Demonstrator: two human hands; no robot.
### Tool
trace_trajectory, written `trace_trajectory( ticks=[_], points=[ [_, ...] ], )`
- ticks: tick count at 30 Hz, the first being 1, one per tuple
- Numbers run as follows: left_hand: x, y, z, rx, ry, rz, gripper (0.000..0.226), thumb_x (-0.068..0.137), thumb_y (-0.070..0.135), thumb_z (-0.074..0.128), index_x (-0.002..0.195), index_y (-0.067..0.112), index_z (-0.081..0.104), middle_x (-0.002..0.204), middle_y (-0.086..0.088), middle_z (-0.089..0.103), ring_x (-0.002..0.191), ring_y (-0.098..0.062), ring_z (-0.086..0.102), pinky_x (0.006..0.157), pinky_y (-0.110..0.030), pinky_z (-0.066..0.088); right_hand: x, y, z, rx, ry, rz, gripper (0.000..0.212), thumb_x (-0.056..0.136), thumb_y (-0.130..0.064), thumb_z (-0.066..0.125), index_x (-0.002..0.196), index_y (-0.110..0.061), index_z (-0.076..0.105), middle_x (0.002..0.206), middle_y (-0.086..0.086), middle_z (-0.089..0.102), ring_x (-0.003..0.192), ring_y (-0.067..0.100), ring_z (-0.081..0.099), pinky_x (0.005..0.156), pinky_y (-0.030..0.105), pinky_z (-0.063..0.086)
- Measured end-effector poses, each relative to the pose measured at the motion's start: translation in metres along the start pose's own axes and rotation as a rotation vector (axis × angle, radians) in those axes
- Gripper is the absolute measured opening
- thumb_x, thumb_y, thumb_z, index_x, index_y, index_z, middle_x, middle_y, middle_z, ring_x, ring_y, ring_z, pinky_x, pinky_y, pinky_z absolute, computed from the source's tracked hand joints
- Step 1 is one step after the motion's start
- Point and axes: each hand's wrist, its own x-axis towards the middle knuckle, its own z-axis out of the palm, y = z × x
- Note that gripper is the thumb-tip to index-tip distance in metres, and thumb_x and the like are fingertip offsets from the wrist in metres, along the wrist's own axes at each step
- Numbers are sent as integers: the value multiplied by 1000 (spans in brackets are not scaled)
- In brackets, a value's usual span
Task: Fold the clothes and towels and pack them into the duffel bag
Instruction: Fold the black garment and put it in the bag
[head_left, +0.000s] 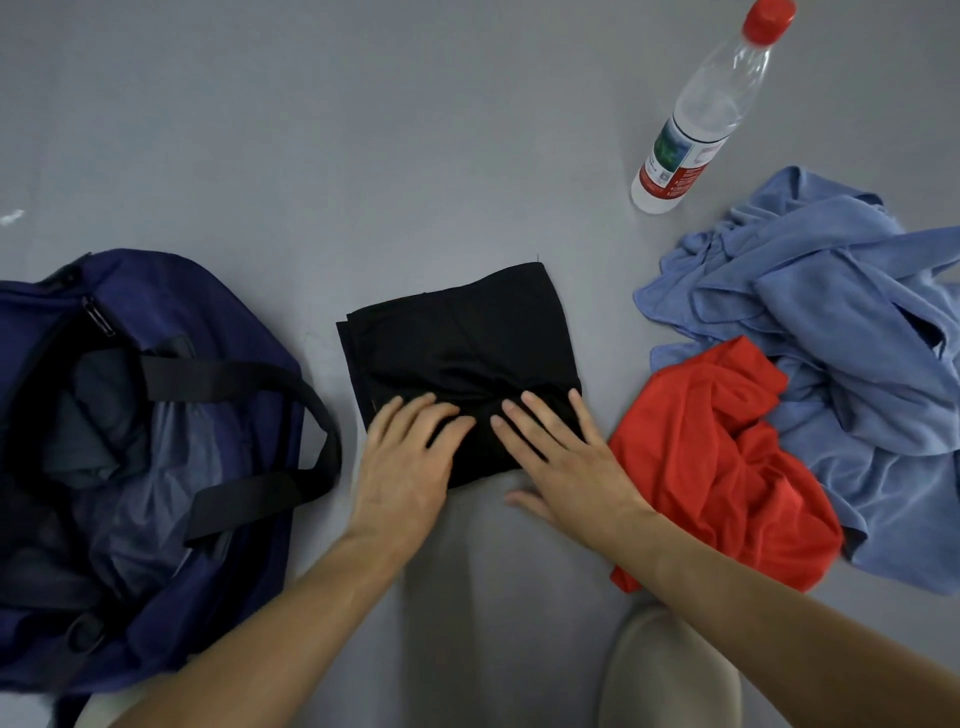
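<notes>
The open duffel bag (208, 291) sits at the left with grey cloth inside. Just right of it, the left hand (405, 467) and right hand (566, 462) press flat, fingers straight, on the near edge of the folded black garment (457, 343), whose long side runs away from the person. The bag lies nearer the left hand; a red shirt (717, 457) and blue towels (831, 322) wait crumpled at the right

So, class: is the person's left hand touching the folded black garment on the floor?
Touching. The head view shows the left hand with its straight fingers lying flat on the near edge of the folded black garment, with no gap between them.
</notes>
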Motion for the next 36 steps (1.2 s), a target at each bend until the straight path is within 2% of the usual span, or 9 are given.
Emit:
trace_trajectory(
  ticks=[4, 7, 10, 16, 21, 24, 27, 32, 36],
  points=[
    [-14, -8, 9, -50, -282, -39, 76, 95, 64, 48, 157, 25, 26, 162, 0, 29, 153, -23, 19, 124, -49, 17, 14, 16, 1, 40, 14, -6, 75, 94, -61, 38, 157, -22, 30, 162, 2, 30, 152, 22, 23, 119, 61, 17],
    [-8, -17, 6, -55, -343, -14, 83, 92, 60, 53, 159, 29, 13, 163, 3, 27, 153, -18, 16, 125, -43, 12, 23, 30, -1, 64, 9, -13, 74, 91, -56, 54, 155, -23, 35, 160, -1, 36, 149, 20, 29, 120, 56, 21],
    [4, -17, -8, -221, -343, -115, 70, 92, 54, 57, 152, 29, 31, 155, 6, 41, 145, -14, 35, 122, -35, 23, 27, 34, -7, 142, 17, 13, 74, 82, -42, 74, 148, -22, 47, 152, -2, 48, 144, 17, 40, 121, 49, 23],
    [21, -25, -39, -484, -469, -347, 25, 85, 58, 65, 101, 39, 63, 90, 21, 65, 83, 3, 59, 75, -26, 50, 20, 39, -35, 347, -5, 231, 58, 83, -74, 44, 111, -27, 64, 93, -3, 72, 105, 18, 64, 111, 26, 26],
    [21, -23, -35, -370, -504, -492, 43, 81, 75, 56, 106, 40, 57, 93, 18, 64, 86, -10, 62, 75, -34, 53, 14, 33, -38, 226, -124, 393, 73, 82, -82, 33, 116, -23, 58, 84, 4, 68, 96, 29, 61, 90, 37, 43],
    [22, -18, -27, -149, -296, -451, 46, 86, 66, 58, 118, 33, 55, 111, 10, 59, 98, -19, 58, 79, -36, 49, 11, 23, -25, 117, 257, 259, 44, 93, -49, 51, 121, -18, 63, 108, 5, 65, 103, 31, 61, 93, 42, 46],
    [14, -9, -12, 8, -56, -155, 33, 89, 40, 70, 117, 24, 65, 114, 1, 61, 102, -26, 58, 85, -41, 46, 5, 12, -9, 90, 301, 22, 38, 88, -15, 63, 126, -16, 65, 131, 8, 59, 127, 30, 52, 113, 49, 35],
    [-14, -16, 2, -10, -220, -67, 78, 84, 59, 66, 148, 20, 45, 146, -4, 48, 136, -27, 44, 113, -46, 38, 1, 15, -2, 47, 72, 32, 71, 89, -55, 63, 147, -19, 48, 154, 6, 45, 144, 28, 38, 119, 51, 29],
    [-6, -21, -8, -100, -294, -96, 76, 86, 60, 59, 150, 23, 42, 147, 1, 48, 136, -22, 44, 112, -40, 39, 19, 25, -9, 120, 77, 32, 69, 75, -41, 77, 137, -18, 59, 139, 5, 59, 129, 28, 55, 114, 49, 38]
  ],
)
